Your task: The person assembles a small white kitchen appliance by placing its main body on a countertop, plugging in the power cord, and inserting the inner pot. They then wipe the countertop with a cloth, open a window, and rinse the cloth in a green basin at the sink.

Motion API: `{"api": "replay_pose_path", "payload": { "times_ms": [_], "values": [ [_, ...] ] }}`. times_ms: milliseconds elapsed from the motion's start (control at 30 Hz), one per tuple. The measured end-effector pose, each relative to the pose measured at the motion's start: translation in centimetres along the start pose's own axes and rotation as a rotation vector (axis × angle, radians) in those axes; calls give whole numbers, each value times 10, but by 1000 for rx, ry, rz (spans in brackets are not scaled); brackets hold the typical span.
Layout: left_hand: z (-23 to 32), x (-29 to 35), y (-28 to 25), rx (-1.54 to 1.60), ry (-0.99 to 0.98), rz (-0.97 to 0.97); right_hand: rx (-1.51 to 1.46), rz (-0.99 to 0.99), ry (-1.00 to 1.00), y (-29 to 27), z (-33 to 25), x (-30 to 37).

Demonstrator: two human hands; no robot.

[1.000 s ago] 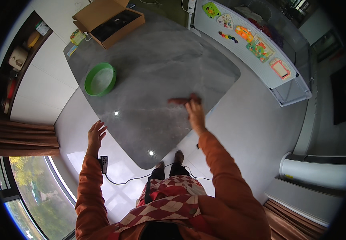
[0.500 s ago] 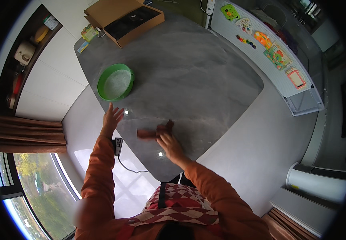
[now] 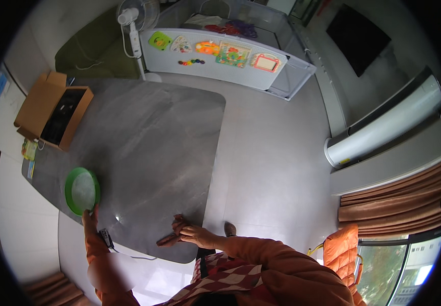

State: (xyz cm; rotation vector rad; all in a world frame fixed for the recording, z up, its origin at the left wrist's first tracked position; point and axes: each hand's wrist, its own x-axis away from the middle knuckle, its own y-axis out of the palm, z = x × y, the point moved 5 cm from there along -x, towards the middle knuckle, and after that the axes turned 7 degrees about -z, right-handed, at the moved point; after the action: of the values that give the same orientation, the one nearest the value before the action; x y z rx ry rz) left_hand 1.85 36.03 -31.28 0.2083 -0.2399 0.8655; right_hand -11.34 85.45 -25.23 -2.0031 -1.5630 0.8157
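A round green basin [image 3: 68, 194] with cloudy, whitish contents stands near the left edge of the grey table [image 3: 154, 137]. At its near rim is my left hand [image 3: 91, 218], its thumb and fingers closed on the edge. Close to the table's near right corner, a crumpled reddish-brown cloth [image 3: 168, 240] lies on the surface. My right hand [image 3: 199, 235] grips the middle of this cloth, and part of it bunches up beyond the fingers.
An open cardboard box [image 3: 79, 117] with dark contents sits at the table's far left. By the near left edge is a power strip [image 3: 106, 237] with a cable. Beyond the table stand a white fan [image 3: 134, 30] and a playpen [image 3: 210, 66]. An orange jacket [image 3: 341, 255] hangs at the right.
My view has turned to the right. My left hand, earlier open and short of the basin, now has its rim. My right hand stays on the cloth, which has shifted and bunched.
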Motion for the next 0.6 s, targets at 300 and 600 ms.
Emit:
{"api": "replay_pose_path", "payload": {
  "times_ms": [300, 600],
  "values": [
    [42, 68, 47, 120, -47, -117, -235, -364, 349, -24, 29, 30],
    [72, 180, 183, 64, -296, -274, -68, -218, 757, -125, 85, 217]
  ]
}}
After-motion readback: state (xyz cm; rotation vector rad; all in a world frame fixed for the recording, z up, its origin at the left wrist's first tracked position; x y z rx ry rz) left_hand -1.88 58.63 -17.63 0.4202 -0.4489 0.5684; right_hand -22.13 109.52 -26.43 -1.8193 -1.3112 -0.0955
